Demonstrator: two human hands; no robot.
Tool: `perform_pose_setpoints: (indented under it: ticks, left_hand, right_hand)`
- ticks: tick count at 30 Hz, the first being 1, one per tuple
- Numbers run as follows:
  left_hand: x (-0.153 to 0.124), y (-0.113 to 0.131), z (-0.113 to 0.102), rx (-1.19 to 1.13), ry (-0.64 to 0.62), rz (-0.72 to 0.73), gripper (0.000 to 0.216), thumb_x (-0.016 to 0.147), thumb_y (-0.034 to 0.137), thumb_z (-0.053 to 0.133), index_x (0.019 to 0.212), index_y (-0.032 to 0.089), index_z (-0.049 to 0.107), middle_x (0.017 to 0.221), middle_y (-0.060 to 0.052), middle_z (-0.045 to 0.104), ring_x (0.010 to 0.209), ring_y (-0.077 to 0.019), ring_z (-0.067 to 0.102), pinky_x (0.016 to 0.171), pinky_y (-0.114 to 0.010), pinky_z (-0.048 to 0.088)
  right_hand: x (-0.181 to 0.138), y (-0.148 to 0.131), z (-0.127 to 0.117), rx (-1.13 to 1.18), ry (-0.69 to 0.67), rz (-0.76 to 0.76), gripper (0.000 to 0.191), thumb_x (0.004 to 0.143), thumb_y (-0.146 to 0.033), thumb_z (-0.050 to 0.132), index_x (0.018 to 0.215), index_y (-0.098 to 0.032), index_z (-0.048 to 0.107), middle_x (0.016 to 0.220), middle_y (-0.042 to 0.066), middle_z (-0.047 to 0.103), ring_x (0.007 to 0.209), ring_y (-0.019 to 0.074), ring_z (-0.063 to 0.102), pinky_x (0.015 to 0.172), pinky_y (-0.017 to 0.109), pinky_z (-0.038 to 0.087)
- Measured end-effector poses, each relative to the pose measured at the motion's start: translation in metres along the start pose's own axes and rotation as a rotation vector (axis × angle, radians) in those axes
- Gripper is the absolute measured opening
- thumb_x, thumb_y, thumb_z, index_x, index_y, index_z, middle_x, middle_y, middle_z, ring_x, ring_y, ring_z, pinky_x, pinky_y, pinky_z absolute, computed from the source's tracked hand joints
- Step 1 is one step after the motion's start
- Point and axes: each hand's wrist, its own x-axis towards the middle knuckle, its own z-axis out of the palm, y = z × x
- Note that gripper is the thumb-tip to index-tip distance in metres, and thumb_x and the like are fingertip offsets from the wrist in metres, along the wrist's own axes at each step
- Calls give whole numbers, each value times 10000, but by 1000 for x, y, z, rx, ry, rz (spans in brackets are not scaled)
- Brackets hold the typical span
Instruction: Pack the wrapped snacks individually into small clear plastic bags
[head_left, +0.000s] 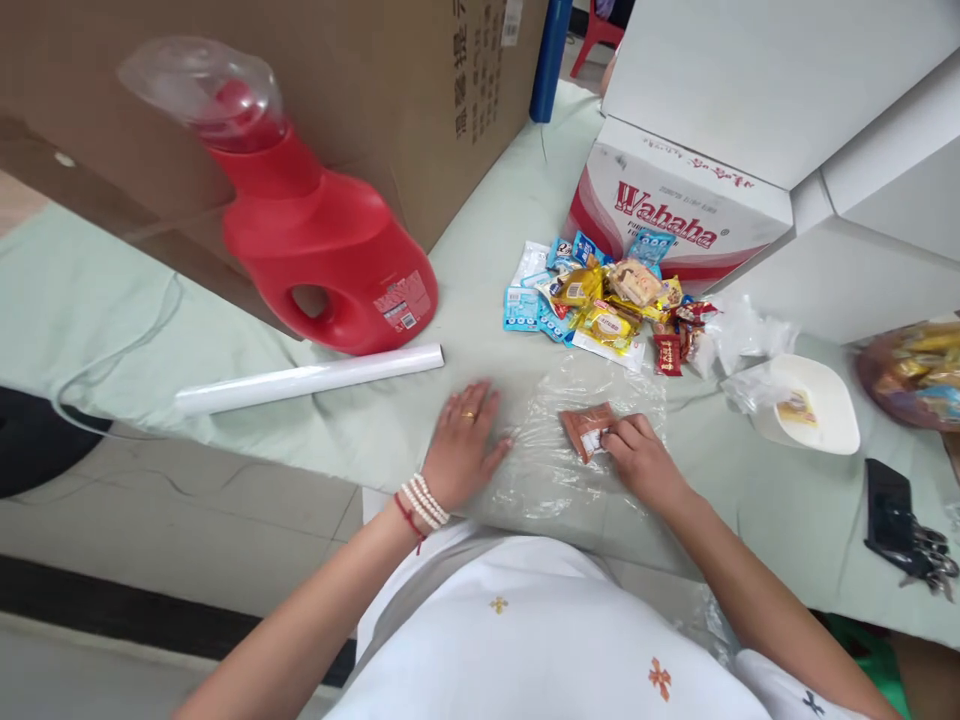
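Observation:
My left hand lies flat with its fingers apart on the green cloth, by the left edge of a clear plastic bag. A ring and beaded bracelets show on that arm. With my right hand I pinch the right end of a small brown snack packet, which rests over the spread bag. Part of the packet's white label is hidden by my fingers. Beyond the bag is a pile of wrapped snacks in blue, yellow and red packets.
A red detergent jug and a white roll are on the left, before a big cardboard box. A Wahaha carton stands behind the snacks. Rightward are a white bowl, a snack-filled container, a phone and keys.

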Motion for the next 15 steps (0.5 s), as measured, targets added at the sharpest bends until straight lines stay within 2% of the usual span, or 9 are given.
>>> perform_pose_setpoints:
  ticks: [2,3,5,7,8,12,15]
  left_hand:
    - [-5,-1,-6,37,92,68,649,959,295,580,1571,180,399,1634,-206,404,1562,-393,281,1244,-669,223]
    - [-6,2,-8,50,108,164,624,961,220,556,1567,231,409,1624,-167,438,1568,-367,278,1260,-674,160]
    - [-1,12,-9,35,58,425,613,957,101,492,1538,289,446,1575,-90,526,1557,-273,328,1299,-612,59]
    - [10,23,-6,-20,-41,580,570,964,87,461,1508,254,484,1544,-75,566,1526,-214,389,1318,-539,60]
    - [16,27,-4,-37,-85,571,533,979,117,457,1499,224,495,1551,-91,556,1518,-218,403,1316,-542,76]
    - [34,22,6,-45,-188,348,490,1032,272,452,1516,197,483,1607,-152,468,1495,-306,435,1260,-690,98]
    - [30,2,2,-113,-204,322,543,1036,339,465,1557,189,424,1631,-170,427,1507,-309,416,1263,-652,165]
  right_hand:
    - [-3,2,-1,20,28,17,239,958,8,486,922,-187,619,906,73,587,887,234,427,798,328,397]
    - [-3,1,-2,18,38,20,239,943,17,498,917,-188,619,888,70,576,875,234,421,784,327,393]
    - [1,-2,-3,-9,59,28,227,916,16,530,897,-191,622,843,64,546,847,236,410,752,328,382]
    - [7,-6,-4,-56,89,56,219,900,10,548,871,-194,621,826,64,531,821,237,397,724,333,369]
    - [10,-6,-3,-77,100,75,220,895,11,550,860,-194,620,826,66,531,814,238,392,717,336,364]
    - [12,-4,-3,-71,63,112,246,876,42,538,891,-186,628,880,80,561,841,243,412,738,341,381]
    - [1,-1,-8,43,7,45,249,895,34,530,977,-178,631,933,86,582,873,241,435,757,336,408]
